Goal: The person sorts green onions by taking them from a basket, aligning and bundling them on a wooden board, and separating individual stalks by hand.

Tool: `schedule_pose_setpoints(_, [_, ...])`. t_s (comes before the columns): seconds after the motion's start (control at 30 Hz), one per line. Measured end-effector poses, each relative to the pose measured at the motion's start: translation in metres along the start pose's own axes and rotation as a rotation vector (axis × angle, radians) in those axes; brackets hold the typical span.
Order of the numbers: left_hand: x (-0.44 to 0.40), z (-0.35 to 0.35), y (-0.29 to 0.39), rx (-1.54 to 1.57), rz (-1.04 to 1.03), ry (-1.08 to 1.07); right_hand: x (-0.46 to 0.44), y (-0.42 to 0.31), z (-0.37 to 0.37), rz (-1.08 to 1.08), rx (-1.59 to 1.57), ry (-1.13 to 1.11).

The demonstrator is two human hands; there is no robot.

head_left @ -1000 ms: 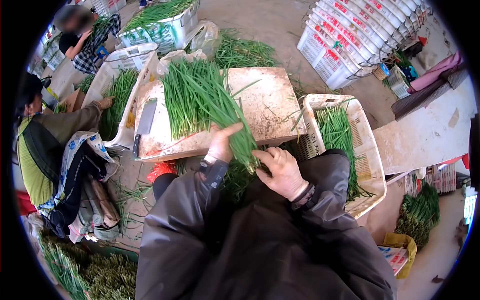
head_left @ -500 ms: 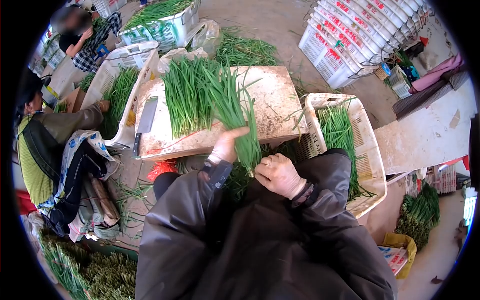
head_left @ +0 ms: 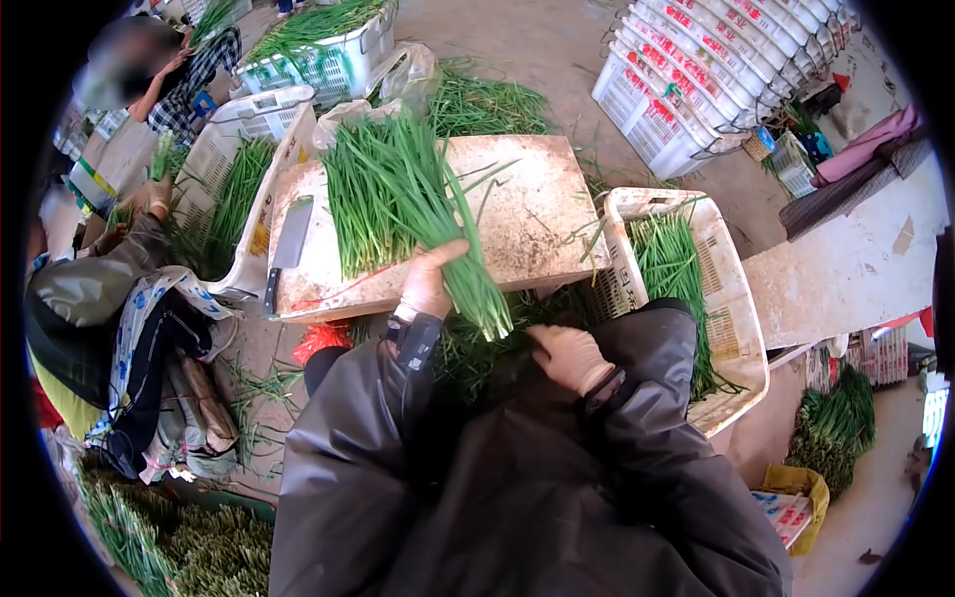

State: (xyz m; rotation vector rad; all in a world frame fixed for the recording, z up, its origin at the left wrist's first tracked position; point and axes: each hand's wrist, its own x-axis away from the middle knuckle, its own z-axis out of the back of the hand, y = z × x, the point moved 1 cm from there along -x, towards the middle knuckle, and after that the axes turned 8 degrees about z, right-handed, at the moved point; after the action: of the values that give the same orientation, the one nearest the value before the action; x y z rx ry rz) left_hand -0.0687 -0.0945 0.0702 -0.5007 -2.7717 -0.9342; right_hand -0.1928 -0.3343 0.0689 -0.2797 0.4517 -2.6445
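My left hand is closed around a bunch of Chinese chives, its pale stem ends pointing down toward me. The leaves of this bunch reach up over a larger pile of chives on the stained white board. My right hand is apart from the bunch, to the right of its stem ends, with its fingers curled. Whether anything small is in those fingers is hidden. A cleaver lies along the board's left edge, and a thin red tie lies near its front.
A white crate with chives stands at my right, another crate at the left. Nested crates rise at the back right. A co-worker sits at the left. Loose chives lie behind the board.
My right hand has moved away from the stem ends, right and slightly down. My left hand has shifted slightly left with the bunch. The co-worker at the left has leaned forward and raised some chives.
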Motion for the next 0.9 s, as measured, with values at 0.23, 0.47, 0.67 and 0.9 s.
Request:
schedule_pose_setpoints(0.23, [-0.007,0.003,-0.023,-0.064,0.035,-0.103,-0.030,-0.019,0.007,0.021,-1.244,0.145])
schedule_pose_setpoints(0.47, [0.003,-0.005,-0.041,-0.022,0.358,-0.065,-0.042,-0.023,-0.029,-0.210,-1.546,0.011])
schedule_pose_setpoints(0.67, [-0.001,-0.006,-0.043,-0.119,0.493,-0.030,-0.034,-0.014,-0.027,-0.387,-1.900,0.013])
schedule_pose_setpoints(0.9, [0.010,0.002,-0.050,-0.294,0.502,0.014,-0.032,-0.001,-0.036,-0.492,-1.957,0.034])
